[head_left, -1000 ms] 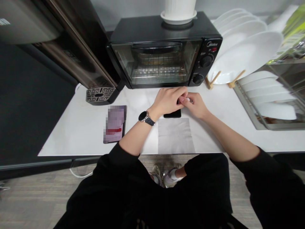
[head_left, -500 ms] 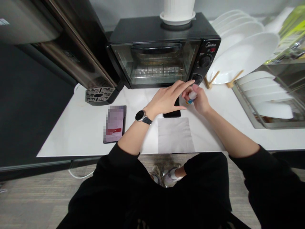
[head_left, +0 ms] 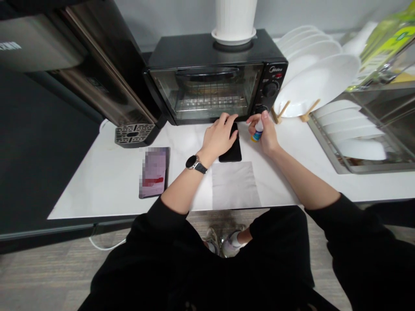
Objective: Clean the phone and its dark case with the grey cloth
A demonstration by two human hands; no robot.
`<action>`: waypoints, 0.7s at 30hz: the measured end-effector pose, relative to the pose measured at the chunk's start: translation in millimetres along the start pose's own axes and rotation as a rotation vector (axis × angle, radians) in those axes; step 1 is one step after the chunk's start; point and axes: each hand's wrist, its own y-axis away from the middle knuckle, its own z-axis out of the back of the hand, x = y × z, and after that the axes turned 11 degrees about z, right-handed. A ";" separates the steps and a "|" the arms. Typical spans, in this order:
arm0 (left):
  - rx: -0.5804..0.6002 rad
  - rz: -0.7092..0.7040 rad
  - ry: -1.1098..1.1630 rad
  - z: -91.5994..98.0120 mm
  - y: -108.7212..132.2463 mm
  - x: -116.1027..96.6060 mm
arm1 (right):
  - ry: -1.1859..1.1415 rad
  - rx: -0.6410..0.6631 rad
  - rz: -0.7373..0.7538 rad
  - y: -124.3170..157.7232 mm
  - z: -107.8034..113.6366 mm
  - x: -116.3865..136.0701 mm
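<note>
My right hand (head_left: 266,134) is closed round a small bottle (head_left: 257,134) with a white top and a blue and yellow label. It is held just above the counter, in front of the oven's knobs. To the left, my left hand (head_left: 220,134), with a watch (head_left: 192,162) on the wrist, is over the upper part of a black phone (head_left: 231,153) lying flat. Its fingers are bent and apart, and the thumb is over the phone's face; whether they touch it I cannot tell. A thin grey cloth (head_left: 236,185) lies spread below the phone at the counter's front edge.
A black toaster oven (head_left: 210,93) stands behind my hands, bearing a white pot (head_left: 235,21) on a saucer. Left are a drink dispenser (head_left: 134,134) and a second phone (head_left: 154,172). Right are white plates (head_left: 319,82) in a wooden rack and a sink (head_left: 346,164) with dishes.
My left hand has drawn back left from beside the bottle to above the phone, its fingers now more bent. My right hand still holds the bottle. The view has shifted slightly.
</note>
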 end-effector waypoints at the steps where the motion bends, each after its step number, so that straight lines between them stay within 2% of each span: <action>1: 0.003 0.024 -0.024 -3.1 0.3 1.7 | 0.015 -0.034 0.008 0.6 -1.0 -1.5; 3: -0.004 0.058 -0.054 -8.1 1.5 4.4 | 0.020 -0.137 0.016 1.7 -2.3 -4.1; 7: -0.006 0.135 -0.086 -8.7 5.9 2.2 | 0.090 -0.217 0.018 2.8 -2.2 -8.0; 13: 0.175 0.379 -0.266 6.4 9.2 -6.3 | 0.163 -0.242 0.045 6.4 -3.2 -11.9; 17: 0.212 0.343 -0.296 11.6 7.4 -2.5 | 0.154 -0.277 0.090 8.9 -4.2 -12.3; 21: 0.242 0.211 -0.272 10.9 7.1 4.2 | 0.138 -0.354 0.163 9.9 -1.4 -10.5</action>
